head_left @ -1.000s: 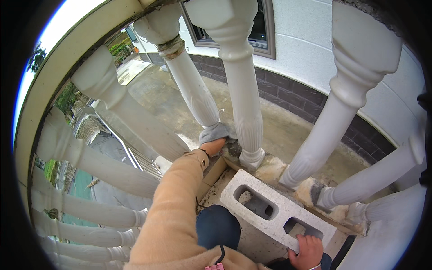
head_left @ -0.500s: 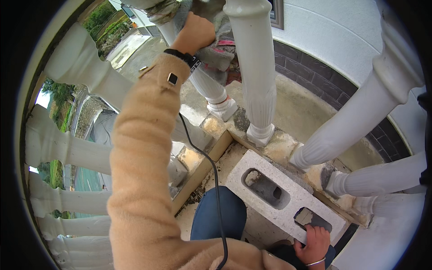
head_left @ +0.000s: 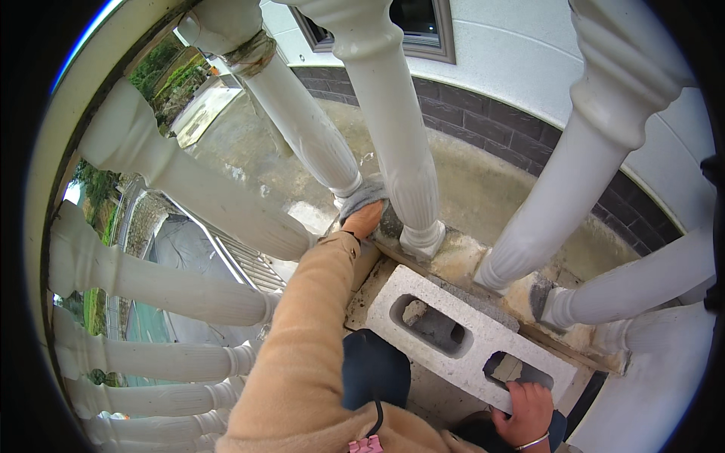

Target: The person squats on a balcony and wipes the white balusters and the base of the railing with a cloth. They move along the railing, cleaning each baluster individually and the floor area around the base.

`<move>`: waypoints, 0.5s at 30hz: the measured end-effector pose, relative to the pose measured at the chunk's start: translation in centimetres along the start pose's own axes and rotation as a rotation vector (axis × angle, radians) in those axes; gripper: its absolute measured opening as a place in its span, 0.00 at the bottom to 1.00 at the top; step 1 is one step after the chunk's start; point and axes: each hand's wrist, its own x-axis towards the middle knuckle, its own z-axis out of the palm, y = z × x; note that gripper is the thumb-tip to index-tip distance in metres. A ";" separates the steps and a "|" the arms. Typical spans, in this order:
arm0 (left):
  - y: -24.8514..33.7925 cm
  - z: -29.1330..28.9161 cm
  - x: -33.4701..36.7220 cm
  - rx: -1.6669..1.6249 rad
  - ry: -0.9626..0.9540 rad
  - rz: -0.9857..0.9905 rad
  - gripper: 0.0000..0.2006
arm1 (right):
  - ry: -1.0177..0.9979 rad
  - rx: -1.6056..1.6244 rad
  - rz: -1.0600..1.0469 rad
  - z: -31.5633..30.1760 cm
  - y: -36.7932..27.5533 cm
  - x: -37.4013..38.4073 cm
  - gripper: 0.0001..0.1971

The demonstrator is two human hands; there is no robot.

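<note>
My left hand (head_left: 365, 220) presses a grey cloth (head_left: 361, 194) around the foot of the white corner baluster (head_left: 306, 117), its fingers closed on the cloth and partly hidden by it. On the near side, my right hand (head_left: 527, 415) curls its fingers over the edge of a pale concrete block (head_left: 477, 368) beside the block's smaller opening. Two rounded holes run through this block. Just right of the cloth stands another white baluster (head_left: 393, 124), rising from the stained ledge.
White balusters (head_left: 162, 362) line the left side, and a thick one (head_left: 563, 174) leans in view at right. Beyond them lie a concrete yard and a white wall (head_left: 513, 60) with dark brick at its base. My knee (head_left: 374, 370) is beside the block.
My left hand has come down with the cloth from the upper part of the corner baluster to its foot. The right hand stays on the block. My view has shifted slightly.
</note>
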 end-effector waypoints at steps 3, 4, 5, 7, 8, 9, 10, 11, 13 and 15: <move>1.6 -2.4 -3.9 -0.439 -0.045 -0.111 0.21 | 0.028 0.011 -0.008 0.1 -0.1 -0.2 0.25; 2.2 -3.5 -4.7 -0.435 -0.076 -0.153 0.20 | 0.028 0.020 -0.002 0.1 -0.1 -0.3 0.26; 2.6 -4.7 -5.1 -0.405 -0.059 -0.206 0.19 | 0.032 0.025 0.001 0.1 -0.2 -0.4 0.26; 2.2 -6.6 -4.5 -0.412 -0.405 -0.064 0.15 | 0.036 0.016 -0.001 0.2 -0.2 -0.4 0.26; 1.5 -7.3 -3.9 -0.478 -0.396 -0.085 0.14 | 0.033 0.014 -0.002 0.2 -0.2 -0.4 0.26; 0.6 -7.8 -3.0 -0.524 -0.378 -0.069 0.14 | 0.029 0.017 0.000 0.1 -0.2 -0.3 0.26; -0.3 -8.1 -2.1 -0.557 -0.411 -0.048 0.13 | 0.022 0.019 0.000 0.1 -0.2 -0.2 0.26; -1.3 -8.0 -1.2 -0.575 -0.286 -0.088 0.12 | 0.016 0.019 0.000 0.1 -0.2 -0.2 0.26; -3.0 -7.1 0.9 -0.652 0.147 -0.076 0.18 | 0.034 -0.010 -0.024 0.0 -0.3 0.1 0.25; -3.0 -5.4 2.0 -0.730 0.113 -0.131 0.22 | 0.038 -0.034 -0.031 -0.2 -0.4 0.2 0.25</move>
